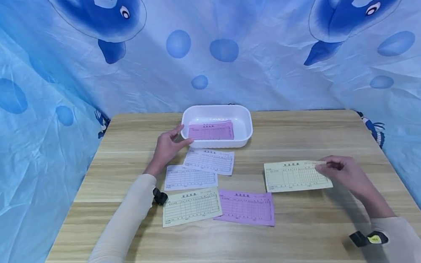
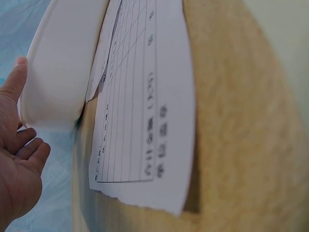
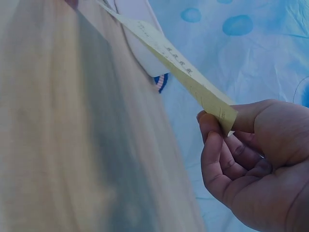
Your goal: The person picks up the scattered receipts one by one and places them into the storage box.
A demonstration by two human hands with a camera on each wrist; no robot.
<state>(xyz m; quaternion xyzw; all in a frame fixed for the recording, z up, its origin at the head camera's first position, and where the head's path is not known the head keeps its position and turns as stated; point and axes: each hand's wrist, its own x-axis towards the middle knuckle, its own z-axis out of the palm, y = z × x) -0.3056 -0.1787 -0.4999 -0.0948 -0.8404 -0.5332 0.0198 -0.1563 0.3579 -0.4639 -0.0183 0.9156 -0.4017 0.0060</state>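
Left hand (image 1: 167, 149): thumb and fingers spread against the white tray (image 1: 230, 143), upper centre, apparently steadying it.
Right hand (image 1: 345, 174): pinches a green slip's (image 1: 291, 176) right end, right of centre, probably leaving print visible.

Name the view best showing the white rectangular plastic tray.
Head: the tray shows nearly whole, inside included. Left wrist shows only a cropped outer side; right wrist, a part behind the held yellowish paper slip.
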